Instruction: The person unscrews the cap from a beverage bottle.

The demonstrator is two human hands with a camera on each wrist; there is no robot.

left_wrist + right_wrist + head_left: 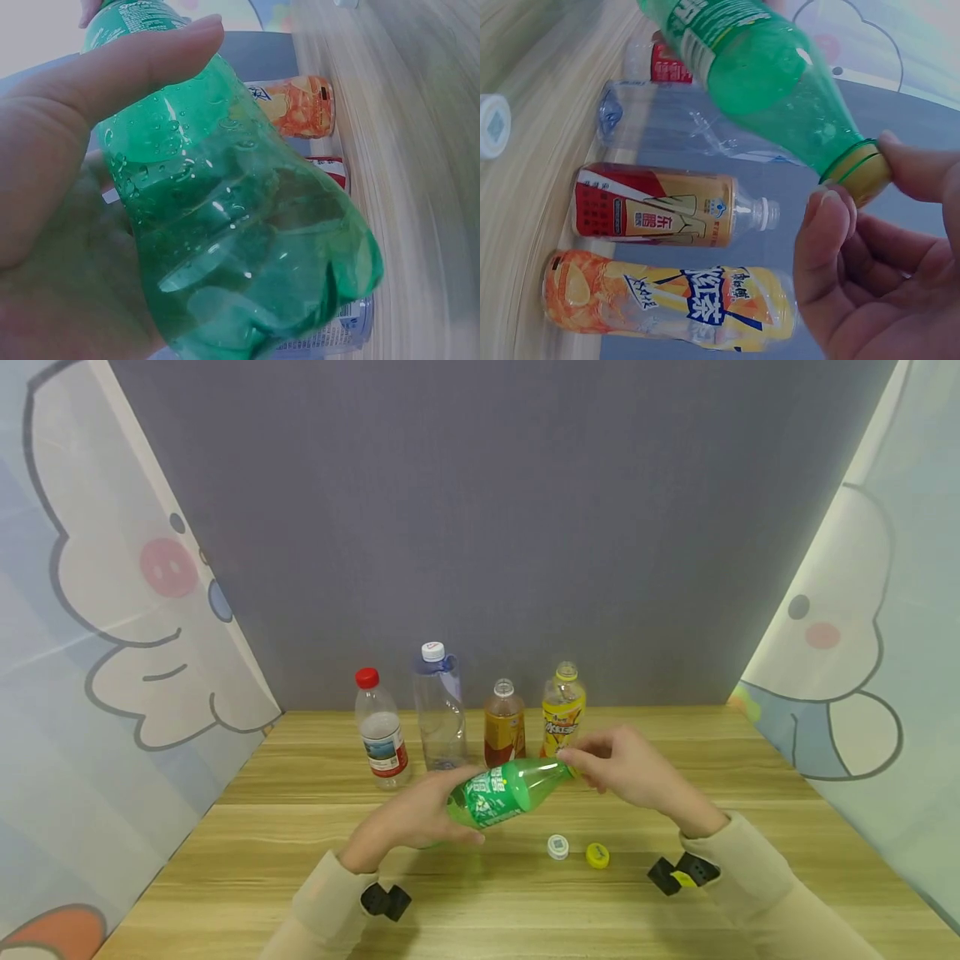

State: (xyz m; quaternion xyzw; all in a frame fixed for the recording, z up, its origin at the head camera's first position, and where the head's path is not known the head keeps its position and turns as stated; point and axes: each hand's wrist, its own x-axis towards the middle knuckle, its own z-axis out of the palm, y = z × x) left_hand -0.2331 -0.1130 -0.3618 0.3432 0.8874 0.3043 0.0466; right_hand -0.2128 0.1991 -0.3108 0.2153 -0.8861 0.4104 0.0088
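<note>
A green plastic bottle (501, 793) is held tilted above the table, its neck pointing right. My left hand (427, 810) grips it around the lower body; in the left wrist view droplets cling inside the clear green wall. At the neck, my right hand (626, 768) pinches the yellow cap (861, 174) between thumb and fingers. The cap sits on the bottle's mouth in the right wrist view. Below the bottle, a white cap (557, 847) and a yellow cap (597, 856) lie on the wooden table.
Behind my hands stand a red-capped bottle (381, 735), a tall clear bottle with a white cap (441, 710), an uncapped brown-and-red labelled bottle (504, 727) and an uncapped yellow-labelled bottle (562, 714). A grey panel (480, 527) rises at the table's back edge.
</note>
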